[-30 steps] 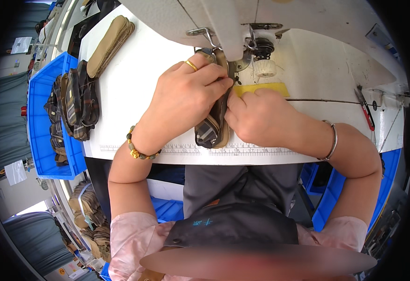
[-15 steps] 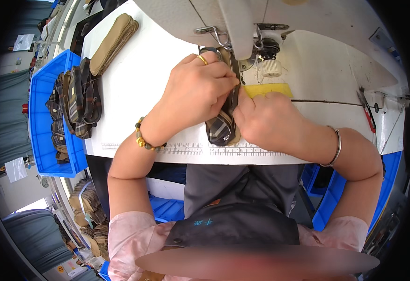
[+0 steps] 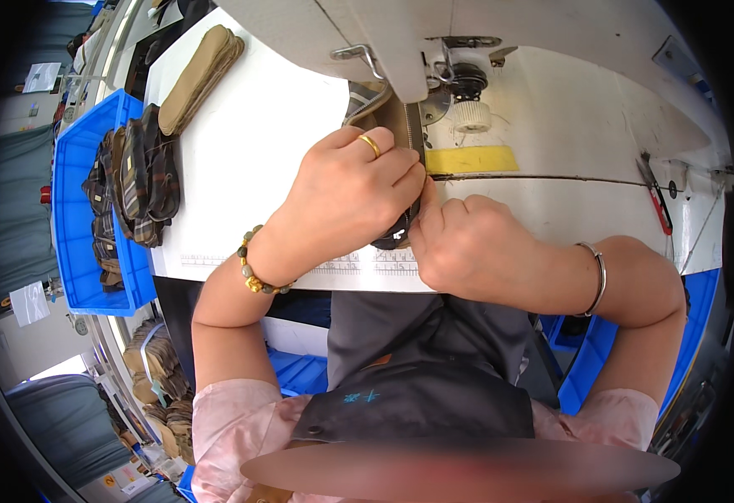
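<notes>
A fabric piece in tan and dark plaid lies under the sewing machine head, with a dark zipper-like strip along its right edge. My left hand is closed with its fingertips pinching that edge, its palm covering much of the fabric. Close beside it, my right hand is closed too, thumb and forefinger pinching the strip nearer to me. The near end of the piece shows only as a dark plaid bit between the hands. The needle area is hidden behind the machine head.
Tan fabric pieces are stacked at the table's far left. A blue bin holds several plaid pieces. A yellow strip lies right of the work, and red-handled snips rest further right. A printed ruler follows the front edge.
Both hands have shifted slightly toward me along the strip. More of the fabric shows beyond my left hand, while the near plaid end is now mostly covered.
</notes>
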{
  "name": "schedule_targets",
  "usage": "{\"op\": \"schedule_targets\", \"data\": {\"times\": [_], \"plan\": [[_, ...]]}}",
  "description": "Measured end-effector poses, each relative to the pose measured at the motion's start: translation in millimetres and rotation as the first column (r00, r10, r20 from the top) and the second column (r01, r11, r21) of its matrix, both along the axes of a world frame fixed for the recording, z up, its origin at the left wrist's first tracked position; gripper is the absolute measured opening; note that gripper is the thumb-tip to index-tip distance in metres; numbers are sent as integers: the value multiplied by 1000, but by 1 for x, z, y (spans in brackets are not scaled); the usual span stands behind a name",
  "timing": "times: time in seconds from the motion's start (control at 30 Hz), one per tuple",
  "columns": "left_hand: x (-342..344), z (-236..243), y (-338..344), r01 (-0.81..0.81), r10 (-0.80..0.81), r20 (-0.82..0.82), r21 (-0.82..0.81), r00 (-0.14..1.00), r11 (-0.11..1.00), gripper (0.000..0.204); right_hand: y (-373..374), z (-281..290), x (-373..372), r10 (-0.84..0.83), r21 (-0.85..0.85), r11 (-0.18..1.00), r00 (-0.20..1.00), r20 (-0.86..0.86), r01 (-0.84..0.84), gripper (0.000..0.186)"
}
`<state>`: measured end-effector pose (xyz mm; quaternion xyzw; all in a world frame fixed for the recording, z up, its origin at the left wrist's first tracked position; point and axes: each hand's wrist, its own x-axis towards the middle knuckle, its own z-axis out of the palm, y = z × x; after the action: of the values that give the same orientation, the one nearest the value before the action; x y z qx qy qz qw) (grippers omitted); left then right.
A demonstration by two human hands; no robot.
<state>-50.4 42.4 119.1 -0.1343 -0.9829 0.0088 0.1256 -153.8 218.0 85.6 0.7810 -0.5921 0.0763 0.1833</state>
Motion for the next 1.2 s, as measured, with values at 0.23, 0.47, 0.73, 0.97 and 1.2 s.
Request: {"op": "schedule_targets", "data": {"times": [0.23,0.47,0.73,0.97,1.2], "plan": [[-3,0,-4,38,-39,36,29,999,999,30,-2,0,-2,26,-56,998,1000,-8,-26,17],[-5,-5,-8,87,-85,-26,112,996,990,31,-2,-2,-1,34,-75,997,999,2,-34,18],[-21,-11,-22,72,-62,-83,121,995,990,24,-12,-11,-11,7,-79,997,999,47,-3,42],[-32,-25,-33,26,-1,-204,124,979,992,17,-19,-10,-22,4,-127,992,999,54,2,38],[-20,-16,-20,60,-57,-176,14,983,998,15,-14,-8,-18,-53,-51,997,997,47,55,26]]}}
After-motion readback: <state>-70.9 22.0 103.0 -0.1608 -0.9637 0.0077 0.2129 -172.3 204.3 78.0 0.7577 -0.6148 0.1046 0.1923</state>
